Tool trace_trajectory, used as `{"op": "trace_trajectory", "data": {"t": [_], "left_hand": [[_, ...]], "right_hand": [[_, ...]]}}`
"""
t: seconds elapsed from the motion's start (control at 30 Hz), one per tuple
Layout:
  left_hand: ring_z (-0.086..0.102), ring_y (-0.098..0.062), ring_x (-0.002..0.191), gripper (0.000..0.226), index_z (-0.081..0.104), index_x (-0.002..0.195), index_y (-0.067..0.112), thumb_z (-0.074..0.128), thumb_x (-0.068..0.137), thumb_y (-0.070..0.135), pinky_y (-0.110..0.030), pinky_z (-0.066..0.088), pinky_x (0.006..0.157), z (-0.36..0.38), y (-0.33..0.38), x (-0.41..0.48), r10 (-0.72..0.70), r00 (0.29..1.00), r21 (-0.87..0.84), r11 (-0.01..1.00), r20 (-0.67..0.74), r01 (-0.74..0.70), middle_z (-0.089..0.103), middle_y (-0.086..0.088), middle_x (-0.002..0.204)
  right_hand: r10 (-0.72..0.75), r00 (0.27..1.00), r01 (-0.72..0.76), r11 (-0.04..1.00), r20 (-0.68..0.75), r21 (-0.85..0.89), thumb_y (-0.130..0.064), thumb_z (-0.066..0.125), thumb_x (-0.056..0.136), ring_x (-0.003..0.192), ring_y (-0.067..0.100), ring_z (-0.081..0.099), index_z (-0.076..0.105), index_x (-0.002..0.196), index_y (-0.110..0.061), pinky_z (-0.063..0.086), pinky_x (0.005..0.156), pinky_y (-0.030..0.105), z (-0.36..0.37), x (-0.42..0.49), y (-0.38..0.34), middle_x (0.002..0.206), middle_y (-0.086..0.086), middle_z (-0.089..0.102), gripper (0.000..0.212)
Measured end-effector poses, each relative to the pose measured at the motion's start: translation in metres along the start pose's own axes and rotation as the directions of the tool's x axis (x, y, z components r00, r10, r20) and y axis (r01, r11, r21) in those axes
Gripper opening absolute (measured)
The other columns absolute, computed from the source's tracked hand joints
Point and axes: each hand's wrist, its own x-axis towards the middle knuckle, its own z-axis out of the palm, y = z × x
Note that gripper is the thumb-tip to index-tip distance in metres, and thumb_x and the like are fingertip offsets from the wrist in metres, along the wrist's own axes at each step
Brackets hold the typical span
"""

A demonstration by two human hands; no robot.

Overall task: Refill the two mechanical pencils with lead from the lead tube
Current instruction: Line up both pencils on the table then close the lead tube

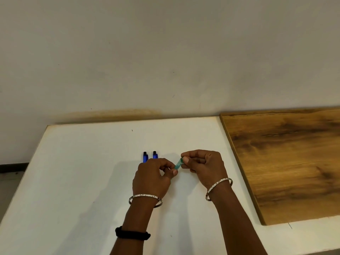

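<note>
A small green translucent lead tube point(178, 164) is held tilted between both hands above the white table point(82, 172). My left hand point(153, 176) pinches its lower end with thumb and fingers. My right hand point(204, 164) pinches its upper end. Two blue mechanical pencils with black tops lie side by side just behind my left hand, one on the left point(145, 156) and one on the right point(155, 154). Their lower parts are hidden by my left hand.
A brown wooden board point(287, 162) lies on the table's right side. A pale wall point(165, 52) stands right behind the table. The table's left edge drops to a grey floor point(7, 188).
</note>
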Motion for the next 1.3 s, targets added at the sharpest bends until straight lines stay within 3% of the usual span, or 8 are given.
{"op": "trace_trajectory", "data": {"t": [0.1, 0.3, 0.5, 0.7, 0.83, 0.93, 1.03, 1.3], "left_hand": [[0.050, -0.008, 0.055, 0.007, 0.072, 0.081, 0.036, 0.074, 0.074, 0.039, -0.021, 0.036, 0.052, 0.001, 0.000, -0.001, 0.005, 1.000, 0.050, 0.999, 0.002, -0.005, 0.066, 0.015, 0.071], [0.050, -0.007, 0.055, 0.007, 0.071, 0.080, 0.037, 0.074, 0.074, 0.038, -0.021, 0.037, 0.052, 0.001, 0.001, -0.002, 0.019, 1.000, 0.039, 0.999, -0.006, -0.019, 0.065, 0.017, 0.070], [0.057, -0.009, 0.058, 0.008, 0.074, 0.080, 0.031, 0.077, 0.073, 0.032, -0.023, 0.045, 0.059, 0.001, 0.000, 0.000, -0.001, 1.000, -0.074, 0.997, -0.006, 0.001, 0.068, 0.013, 0.071], [0.065, -0.006, 0.063, 0.010, 0.075, 0.075, 0.030, 0.079, 0.070, 0.038, -0.025, 0.051, 0.063, -0.001, -0.003, 0.003, -0.024, 0.999, -0.126, 0.992, 0.032, 0.028, 0.071, 0.011, 0.067], [0.059, -0.006, 0.038, 0.017, 0.074, 0.071, 0.032, 0.071, 0.074, 0.049, -0.025, 0.054, 0.054, -0.003, -0.002, 0.002, -0.037, 0.998, -0.136, 0.990, 0.055, 0.044, 0.070, 0.012, 0.060], [0.063, -0.007, 0.054, 0.016, 0.074, 0.075, 0.031, 0.069, 0.077, 0.046, -0.022, 0.050, 0.059, -0.008, -0.007, 0.004, -0.079, 0.989, -0.123, 0.990, -0.124, 0.064, 0.070, 0.012, 0.064], [0.062, -0.012, 0.065, 0.009, 0.072, 0.077, 0.029, 0.070, 0.079, 0.038, -0.021, 0.042, 0.059, -0.015, -0.012, 0.005, -0.140, 0.950, -0.075, 0.989, -0.280, 0.124, 0.066, 0.010, 0.070], [0.059, -0.012, 0.070, 0.003, 0.070, 0.080, 0.030, 0.072, 0.079, 0.028, -0.021, 0.038, 0.058, -0.022, -0.018, 0.005, -0.166, 0.935, -0.087, 0.986, -0.313, 0.146, 0.063, 0.012, 0.070]], "right_hand": [[-0.011, 1.000, 0.011, 0.996, -0.004, -0.091, -0.003, 0.072, 0.081, 0.067, 0.014, 0.074, 0.077, 0.086, -0.010, 0.049, 0.059, 0.010, 0.001, 0.002, 0.003, 0.077, 0.007, 0.077, 0.010], [0.053, 0.998, -0.053, 0.999, 0.026, 0.008, -0.003, 0.072, 0.082, 0.072, 0.021, 0.066, 0.077, 0.079, -0.016, 0.057, 0.073, 0.034, 0.000, 0.001, 0.005, 0.076, 0.013, 0.074, 0.014], [0.081, 0.992, -0.095, 0.984, 0.092, 0.149, -0.002, 0.070, 0.083, 0.065, 0.015, 0.067, 0.077, 0.083, -0.015, 0.057, 0.066, 0.024, -0.001, -0.001, 0.000, 0.076, 0.010, 0.074, 0.015], [0.044, 0.986, -0.065, 0.990, 0.163, 0.126, 0.003, 0.069, 0.082, 0.073, 0.024, 0.069, 0.073, 0.102, -0.010, 0.060, 0.070, 0.032, 0.010, -0.003, 0.001, 0.077, 0.019, 0.071, 0.024], [0.022, 0.999, -0.021, 1.000, 0.048, -0.015, -0.001, 0.072, 0.081, 0.078, 0.030, 0.072, 0.075, 0.098, -0.014, 0.060, 0.077, 0.038, 0.014, 0.000, 0.006, 0.079, 0.022, 0.073, 0.021], [0.023, 0.997, -0.039, 0.973, -0.071, -0.226, -0.011, 0.079, 0.076, 0.075, 0.022, 0.072, 0.070, 0.099, -0.016, 0.060, 0.080, 0.038, 0.016, 0.002, 0.010, 0.077, 0.010, 0.075, 0.025], [0.021, 0.994, -0.051, 0.957, -0.108, -0.284, -0.013, 0.082, 0.073, 0.075, 0.021, 0.071, 0.070, 0.090, -0.011, 0.059, 0.080, 0.042, 0.024, 0.001, 0.011, 0.077, 0.007, 0.074, 0.021], [-0.077, 0.988, 0.011, 0.897, -0.132, -0.441, -0.008, 0.074, 0.079, 0.071, 0.013, 0.067, 0.072, 0.082, -0.014, 0.057, 0.078, 0.039, 0.045, -0.003, 0.009, 0.072, -0.007, 0.067, 0.007]]}}
